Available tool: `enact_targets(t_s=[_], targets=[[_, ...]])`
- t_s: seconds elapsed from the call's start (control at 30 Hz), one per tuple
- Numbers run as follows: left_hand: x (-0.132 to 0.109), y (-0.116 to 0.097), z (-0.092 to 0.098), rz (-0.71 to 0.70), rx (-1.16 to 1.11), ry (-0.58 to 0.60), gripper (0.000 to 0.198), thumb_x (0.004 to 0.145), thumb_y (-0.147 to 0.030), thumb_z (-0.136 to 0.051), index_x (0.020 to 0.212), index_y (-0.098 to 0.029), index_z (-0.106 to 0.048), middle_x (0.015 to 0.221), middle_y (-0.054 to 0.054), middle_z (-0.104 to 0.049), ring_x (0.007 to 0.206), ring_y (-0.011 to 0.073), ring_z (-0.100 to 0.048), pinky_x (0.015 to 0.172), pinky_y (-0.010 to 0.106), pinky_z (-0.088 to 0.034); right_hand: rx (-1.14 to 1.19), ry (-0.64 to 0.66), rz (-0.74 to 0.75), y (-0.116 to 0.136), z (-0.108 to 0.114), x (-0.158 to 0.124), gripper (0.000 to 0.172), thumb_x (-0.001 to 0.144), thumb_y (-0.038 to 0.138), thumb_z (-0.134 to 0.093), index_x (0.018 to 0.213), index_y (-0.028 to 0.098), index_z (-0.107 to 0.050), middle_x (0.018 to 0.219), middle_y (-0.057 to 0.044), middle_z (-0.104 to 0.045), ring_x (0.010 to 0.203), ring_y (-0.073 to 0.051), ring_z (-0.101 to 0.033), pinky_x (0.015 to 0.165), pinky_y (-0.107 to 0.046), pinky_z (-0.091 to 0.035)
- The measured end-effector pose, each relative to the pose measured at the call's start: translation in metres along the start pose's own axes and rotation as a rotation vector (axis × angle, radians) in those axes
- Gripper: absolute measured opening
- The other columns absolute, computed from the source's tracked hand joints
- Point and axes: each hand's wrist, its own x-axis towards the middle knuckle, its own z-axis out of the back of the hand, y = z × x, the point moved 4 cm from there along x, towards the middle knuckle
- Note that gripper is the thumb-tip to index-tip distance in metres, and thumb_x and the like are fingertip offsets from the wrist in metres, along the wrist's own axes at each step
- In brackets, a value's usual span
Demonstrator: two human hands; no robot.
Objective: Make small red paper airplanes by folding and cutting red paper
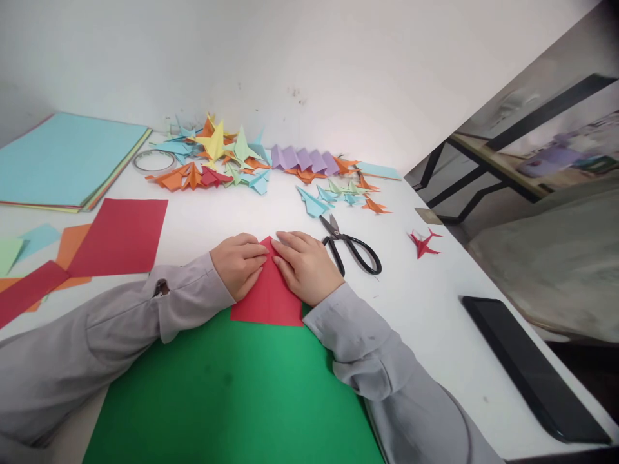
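One red sheet (271, 305) is lying with its near part on a green sheet (232, 399). We are resting the left hand (239, 263) on its left side and the right hand (312, 265) on its right, fingers slightly bent; we cannot tell whether either is pinching. Scissors (362, 253) are lying just beside the right hand.

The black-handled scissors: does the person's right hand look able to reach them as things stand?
Probably yes: the scissors lie right beside the right hand, with nothing visible on top of them, though its fingers now rest on the red paper and would have to leave it.
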Motion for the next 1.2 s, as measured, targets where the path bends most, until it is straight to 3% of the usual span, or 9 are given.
enact_targets(t_s=[1.2], targets=[[-0.0003,-0.0007,0.001,-0.044,0.047,-0.003,0.022,0.079,-0.013,-0.044,0.085,-0.012,-0.065,0.092,0.009,-0.065,0.085,0.0193,-0.054,0.075,0.035,-0.051,-0.021,-0.004,0.013,0.0007,0.0001,0.0006,0.034,0.087,0.026,-0.041,0.114,0.015,-0.058,0.123,-0.009,-0.056,0.111,-0.027,-0.047,0.09,-0.043,-0.039]])
